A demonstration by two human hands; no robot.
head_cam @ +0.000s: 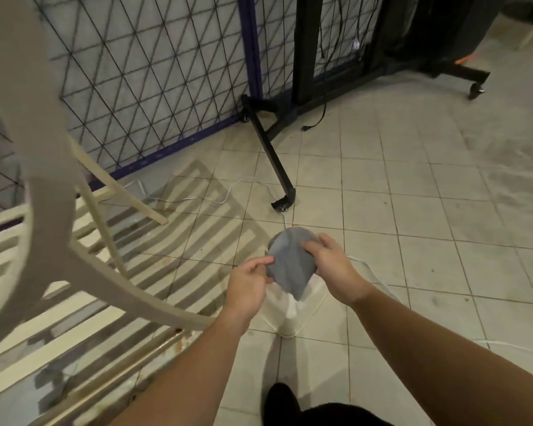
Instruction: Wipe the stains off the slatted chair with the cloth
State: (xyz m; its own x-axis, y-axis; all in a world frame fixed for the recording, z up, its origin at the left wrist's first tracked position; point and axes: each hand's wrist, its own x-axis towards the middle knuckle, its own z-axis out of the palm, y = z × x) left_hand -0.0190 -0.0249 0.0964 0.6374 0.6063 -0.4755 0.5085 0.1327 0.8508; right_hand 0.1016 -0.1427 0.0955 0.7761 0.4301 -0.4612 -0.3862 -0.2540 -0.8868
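From the head view we see the left hand point(249, 282) pinching the grey cloth's point(290, 263) left edge while the right hand point(330, 265) grips its right side, above the tiled floor point(397, 210). The slatted chair point(74, 272) stands left of the cloth; a wire-mesh panel point(142, 75) rises behind it.
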